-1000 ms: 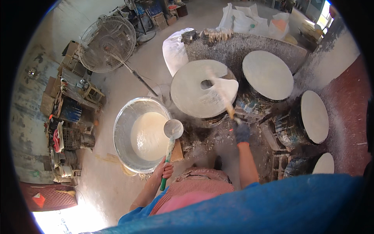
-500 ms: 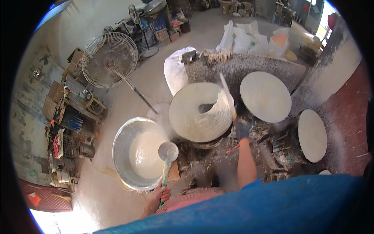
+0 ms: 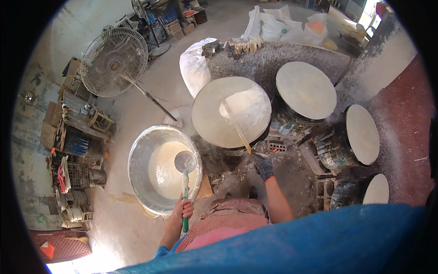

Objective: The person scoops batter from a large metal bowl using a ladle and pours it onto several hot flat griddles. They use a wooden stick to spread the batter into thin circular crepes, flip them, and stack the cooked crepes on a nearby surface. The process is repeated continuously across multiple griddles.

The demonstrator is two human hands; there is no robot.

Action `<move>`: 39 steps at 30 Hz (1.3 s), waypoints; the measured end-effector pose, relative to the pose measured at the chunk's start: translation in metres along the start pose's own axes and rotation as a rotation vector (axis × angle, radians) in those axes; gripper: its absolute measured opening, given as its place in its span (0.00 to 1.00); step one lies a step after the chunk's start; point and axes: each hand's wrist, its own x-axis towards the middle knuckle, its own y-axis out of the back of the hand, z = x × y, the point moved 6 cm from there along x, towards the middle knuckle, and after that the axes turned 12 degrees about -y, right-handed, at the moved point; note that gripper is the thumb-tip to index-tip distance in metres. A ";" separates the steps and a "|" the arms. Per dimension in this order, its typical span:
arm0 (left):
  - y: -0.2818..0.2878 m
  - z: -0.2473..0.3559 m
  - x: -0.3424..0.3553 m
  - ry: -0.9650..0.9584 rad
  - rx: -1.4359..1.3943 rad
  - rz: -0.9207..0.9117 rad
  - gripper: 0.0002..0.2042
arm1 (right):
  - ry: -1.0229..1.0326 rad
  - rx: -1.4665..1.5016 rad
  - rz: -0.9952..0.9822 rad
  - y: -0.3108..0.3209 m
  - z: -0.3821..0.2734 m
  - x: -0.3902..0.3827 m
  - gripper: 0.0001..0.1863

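Note:
My bare left hand (image 3: 185, 208) is closed round the green handle of a ladle (image 3: 185, 161), whose round bowl is held over a wide metal basin (image 3: 135, 180). Creamy white batter (image 3: 160, 176) lies in the basin. My right hand (image 3: 264, 167), in a dark glove, grips the near end of a flat wooden spreader (image 3: 240, 133). The spreader's far end rests over a large round griddle (image 3: 207, 107) in front of me. A paler white patch of batter (image 3: 255, 106) covers the griddle's right and upper part.
To the right stand more round pale-topped drum stoves (image 3: 305, 90), (image 3: 362, 134) and a partly hidden lower one (image 3: 377, 189). A pedestal fan (image 3: 114, 62) stands at the left. Behind the griddle are a low wall (image 3: 292, 59) and white sacks (image 3: 280, 27).
My right hand has drawn the spreader from the griddle's right edge toward its lower middle. The dark gap in the batter no longer shows. The left hand still holds the ladle over the basin.

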 end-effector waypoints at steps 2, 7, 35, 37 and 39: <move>0.000 0.004 0.001 -0.023 0.052 0.079 0.18 | -0.005 0.283 -0.140 0.000 -0.016 0.000 0.15; -0.004 0.009 0.010 -0.024 0.089 0.079 0.06 | 0.064 -0.406 0.393 0.067 -0.096 0.050 0.14; -0.142 -0.004 0.140 0.121 -0.031 -0.059 0.16 | 0.307 -0.616 0.512 0.003 -0.105 -0.149 0.15; -0.099 0.009 0.094 0.008 0.265 -0.066 0.12 | 0.230 -0.600 0.475 0.001 -0.102 -0.162 0.14; -0.078 0.014 0.076 -0.009 0.387 -0.089 0.12 | 0.471 -0.608 0.580 -0.002 -0.114 -0.184 0.13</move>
